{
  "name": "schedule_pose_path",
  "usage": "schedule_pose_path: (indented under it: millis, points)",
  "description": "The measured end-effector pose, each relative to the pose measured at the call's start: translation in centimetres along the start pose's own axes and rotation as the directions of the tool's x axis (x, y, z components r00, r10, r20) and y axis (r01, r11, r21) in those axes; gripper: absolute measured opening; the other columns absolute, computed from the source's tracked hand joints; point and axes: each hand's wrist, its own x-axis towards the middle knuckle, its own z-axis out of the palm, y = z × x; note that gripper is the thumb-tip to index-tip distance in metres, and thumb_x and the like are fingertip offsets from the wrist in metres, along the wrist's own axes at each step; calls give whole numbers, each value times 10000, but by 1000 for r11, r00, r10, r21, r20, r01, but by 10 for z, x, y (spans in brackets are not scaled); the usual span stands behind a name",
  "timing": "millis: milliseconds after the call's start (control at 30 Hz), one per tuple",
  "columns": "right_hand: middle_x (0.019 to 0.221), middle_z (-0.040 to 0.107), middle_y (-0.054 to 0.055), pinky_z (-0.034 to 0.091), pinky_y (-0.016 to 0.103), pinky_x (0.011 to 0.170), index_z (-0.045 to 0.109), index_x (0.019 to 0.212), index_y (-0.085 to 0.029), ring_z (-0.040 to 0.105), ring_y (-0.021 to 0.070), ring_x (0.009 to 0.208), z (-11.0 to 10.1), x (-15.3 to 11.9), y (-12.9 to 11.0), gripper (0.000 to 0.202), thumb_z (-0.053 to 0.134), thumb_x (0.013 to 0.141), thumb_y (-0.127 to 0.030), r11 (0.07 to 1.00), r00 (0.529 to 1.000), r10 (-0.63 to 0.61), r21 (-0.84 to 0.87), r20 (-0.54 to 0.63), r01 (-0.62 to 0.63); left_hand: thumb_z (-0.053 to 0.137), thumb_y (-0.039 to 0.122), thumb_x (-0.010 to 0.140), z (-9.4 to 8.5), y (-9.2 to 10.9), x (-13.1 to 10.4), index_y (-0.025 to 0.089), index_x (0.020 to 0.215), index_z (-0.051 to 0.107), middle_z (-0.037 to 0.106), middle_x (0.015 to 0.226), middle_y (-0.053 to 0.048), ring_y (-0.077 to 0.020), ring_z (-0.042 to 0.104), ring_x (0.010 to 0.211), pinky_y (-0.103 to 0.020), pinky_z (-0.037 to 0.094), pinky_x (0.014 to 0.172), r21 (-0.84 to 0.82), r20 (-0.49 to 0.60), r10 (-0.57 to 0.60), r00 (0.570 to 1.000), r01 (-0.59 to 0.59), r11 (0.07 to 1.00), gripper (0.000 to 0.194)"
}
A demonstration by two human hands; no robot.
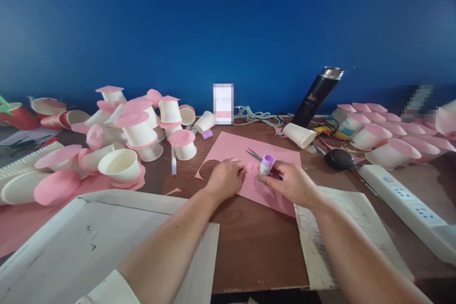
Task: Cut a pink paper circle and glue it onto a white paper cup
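My right hand [290,181] grips a short, wide glue stick [266,165] with a purple end, held tilted over a pink paper sheet [228,147]. Close by on its left, my left hand [228,175] rests low over the same sheet. Its fingers are curled together, and what they pinch, if anything, is hidden. Scissors [255,154] lie on the paper behind the glue stick, blades pointing left and handles hidden. A rounded piece has been cut from the sheet's left edge, beside my left hand.
Several white paper cups with pink discs [131,128] crowd the left; more capped cups [394,147] stand right. A black flask [315,97] leans against the wall behind a fallen cup [299,135]. A power strip [402,199], phone [223,104] and white cardboard [107,237] surround the work area.
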Motion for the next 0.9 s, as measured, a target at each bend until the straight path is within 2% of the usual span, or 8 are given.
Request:
schedule_pose_path:
  millis: [67,133,333,633,700,767,833,900]
  points:
    - [886,724,15,456,263,690,676,943,-219,654,194,787,2,1,1,233,638,793,-394,996,998,19,90,-54,-14,476,185,852,0,0,0,186,679,582,621,745,-34,-164,570,726,-266,389,645,-11,-7,-6,1000,5,1000,202]
    - [900,728,17,463,268,707,679,959,-225,660,200,800,7,3,0,243,632,799,-402,995,996,14,100,-83,-5,472,182,852,0,0,0,184,683,585,621,744,-33,-163,568,718,-267,389,641,-17,-11,-6,1000,6,1000,203]
    - [916,726,55,443,281,709,684,950,-220,650,219,822,19,8,-7,215,604,821,-372,993,997,-70,-100,-22,67,444,210,888,-1,1,0,183,740,622,640,792,-44,-169,590,778,-274,423,717,-34,19,-1,1000,1,999,233]
    - [780,684,55,407,279,643,670,786,-197,606,201,722,10,4,-5,229,622,800,-420,979,997,-79,-185,16,81,457,165,858,-2,1,0,186,696,600,625,771,-40,-165,568,742,-271,405,677,3,13,13,1000,-13,1000,217]
    - [760,680,44,407,278,632,664,747,-194,597,192,700,6,2,-5,226,647,777,-418,988,996,-75,-132,43,80,460,170,857,-1,1,-1,188,686,594,619,762,-39,-164,562,730,-271,398,667,-2,7,15,1000,-15,1000,219]
    - [768,684,31,420,281,640,673,767,-193,599,187,702,1,0,-6,224,668,759,-417,999,995,-52,-9,86,53,460,184,861,0,0,-1,188,685,592,615,757,-39,-163,560,727,-270,396,666,-23,1,12,1000,-12,1000,220]
    - [815,696,29,443,290,666,685,850,-192,611,191,737,-4,-1,-6,246,677,758,-420,979,993,-4,205,116,-20,465,187,856,1,-1,-1,188,680,587,611,752,-37,-163,561,731,-267,393,664,-40,-4,7,1000,-7,999,214]
    - [845,696,39,457,296,658,681,919,-188,610,188,741,-9,0,-6,292,680,762,-434,884,994,54,458,95,-92,474,179,844,2,-2,-1,190,662,577,605,741,-33,-162,558,723,-264,384,645,-41,-6,0,1000,-1,999,209]
